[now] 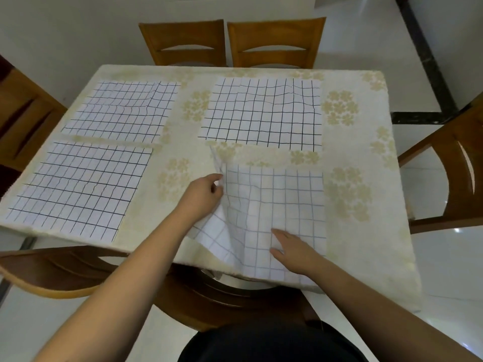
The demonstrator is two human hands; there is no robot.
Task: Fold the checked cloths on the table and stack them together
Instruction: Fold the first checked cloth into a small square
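Several white cloths with a dark grid lie on the table [183, 152]. The near right cloth [287, 199] is partly folded, its left side lifted and turned over. My left hand [202, 194] pinches that lifted left edge above the table. My right hand [291, 249] lies flat on the same cloth near the front edge, fingers straight, pressing it down. Three other cloths lie flat and unfolded: far left cloth [122, 111], near left cloth [78, 186], far right cloth [264, 113].
The table wears a cream cloth with pale flower prints. Wooden chairs stand around it: two at the far side [183, 43] [277, 41], one at the right [449, 168], one at the left [23, 113], and one at the near edge [65, 270].
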